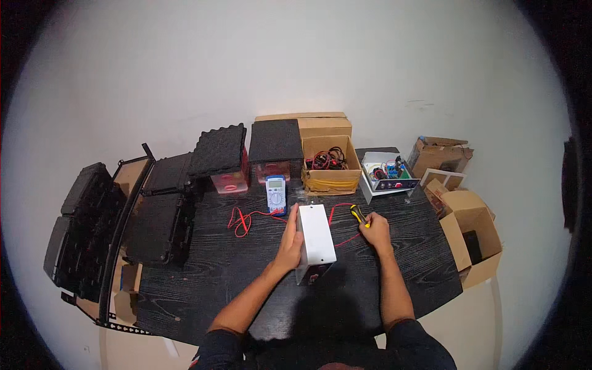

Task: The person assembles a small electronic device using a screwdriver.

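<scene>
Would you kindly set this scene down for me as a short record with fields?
Left hand: against the left side of a white case, the left hand itself empty of tools
Right hand: right hand gripping a yellow-and-black handled tool
Meter: blue-edged multimeter, standing beyond the case, to its left
Open carton: cardboard box holding red and black cables
Surface: dark wood-grain table

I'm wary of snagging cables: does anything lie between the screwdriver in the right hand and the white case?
Yes: a red test lead and a red probe lie on the black tabletop between the screwdriver in the right hand and the white case against the left hand. Nothing taller shows in that gap.
</scene>
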Demonstrator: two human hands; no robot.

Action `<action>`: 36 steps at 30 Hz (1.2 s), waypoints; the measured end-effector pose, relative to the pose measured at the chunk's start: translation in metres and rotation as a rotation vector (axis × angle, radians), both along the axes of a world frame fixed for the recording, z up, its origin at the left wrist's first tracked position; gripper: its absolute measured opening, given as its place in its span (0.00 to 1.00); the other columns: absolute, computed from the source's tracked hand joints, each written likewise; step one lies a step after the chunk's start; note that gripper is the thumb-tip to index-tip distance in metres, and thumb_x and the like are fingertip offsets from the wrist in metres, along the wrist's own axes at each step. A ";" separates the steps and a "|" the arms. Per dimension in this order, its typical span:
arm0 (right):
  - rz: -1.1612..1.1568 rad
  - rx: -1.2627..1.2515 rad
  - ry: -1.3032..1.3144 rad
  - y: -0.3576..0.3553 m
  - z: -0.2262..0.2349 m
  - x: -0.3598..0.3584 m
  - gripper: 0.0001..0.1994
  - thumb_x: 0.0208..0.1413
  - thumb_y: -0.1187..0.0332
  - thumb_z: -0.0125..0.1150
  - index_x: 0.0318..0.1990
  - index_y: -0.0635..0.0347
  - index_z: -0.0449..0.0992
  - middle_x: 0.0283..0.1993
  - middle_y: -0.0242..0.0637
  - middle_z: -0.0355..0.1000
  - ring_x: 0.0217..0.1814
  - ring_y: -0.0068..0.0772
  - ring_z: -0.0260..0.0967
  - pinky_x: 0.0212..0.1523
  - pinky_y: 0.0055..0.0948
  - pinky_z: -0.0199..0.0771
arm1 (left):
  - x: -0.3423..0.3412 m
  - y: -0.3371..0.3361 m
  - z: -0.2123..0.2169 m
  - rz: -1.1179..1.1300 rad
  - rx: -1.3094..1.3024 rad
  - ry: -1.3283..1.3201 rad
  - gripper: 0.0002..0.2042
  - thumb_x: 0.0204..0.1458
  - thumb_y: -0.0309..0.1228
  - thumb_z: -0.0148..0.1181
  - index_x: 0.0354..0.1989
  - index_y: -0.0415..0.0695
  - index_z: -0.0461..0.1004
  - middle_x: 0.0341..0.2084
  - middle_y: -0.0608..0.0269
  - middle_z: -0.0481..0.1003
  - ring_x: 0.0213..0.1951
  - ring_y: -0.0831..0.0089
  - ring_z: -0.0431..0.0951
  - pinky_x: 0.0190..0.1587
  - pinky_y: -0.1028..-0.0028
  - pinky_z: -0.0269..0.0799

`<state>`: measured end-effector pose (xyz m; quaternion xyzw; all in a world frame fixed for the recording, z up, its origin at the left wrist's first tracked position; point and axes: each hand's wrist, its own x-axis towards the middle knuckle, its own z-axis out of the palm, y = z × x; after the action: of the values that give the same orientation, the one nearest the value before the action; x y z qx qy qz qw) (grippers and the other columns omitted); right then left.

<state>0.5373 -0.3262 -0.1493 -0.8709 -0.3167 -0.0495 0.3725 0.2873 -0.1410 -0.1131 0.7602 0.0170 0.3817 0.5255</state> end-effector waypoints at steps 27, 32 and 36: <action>0.639 0.296 0.658 0.004 0.107 -0.067 0.24 0.68 0.54 0.55 0.60 0.65 0.70 0.48 0.38 0.77 0.46 0.26 0.74 0.48 0.28 0.75 | -0.041 -0.018 0.089 -0.022 0.725 0.541 0.68 0.20 0.45 0.83 0.74 0.37 0.45 0.68 0.36 0.55 0.67 0.40 0.59 0.69 0.52 0.57; 0.576 -0.006 0.947 0.014 0.087 -0.057 0.24 0.70 0.48 0.50 0.57 0.61 0.73 0.43 0.30 0.76 0.41 0.18 0.72 0.41 0.25 0.75 | -0.056 -0.024 0.108 0.010 0.869 0.683 0.68 0.18 0.45 0.82 0.75 0.42 0.48 0.66 0.38 0.58 0.64 0.40 0.62 0.66 0.49 0.59; 0.664 -0.106 0.886 0.027 0.051 -0.053 0.30 0.70 0.43 0.44 0.57 0.66 0.74 0.50 0.39 0.77 0.50 0.30 0.73 0.54 0.31 0.73 | -0.057 -0.024 0.089 -0.020 0.913 0.798 0.66 0.19 0.46 0.82 0.74 0.45 0.50 0.66 0.39 0.60 0.64 0.40 0.63 0.63 0.42 0.60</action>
<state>0.4846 -0.2991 -0.0987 -0.6794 -0.3894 0.4576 0.4212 0.2302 -0.1646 -0.0245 0.9934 0.0400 0.0309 0.1028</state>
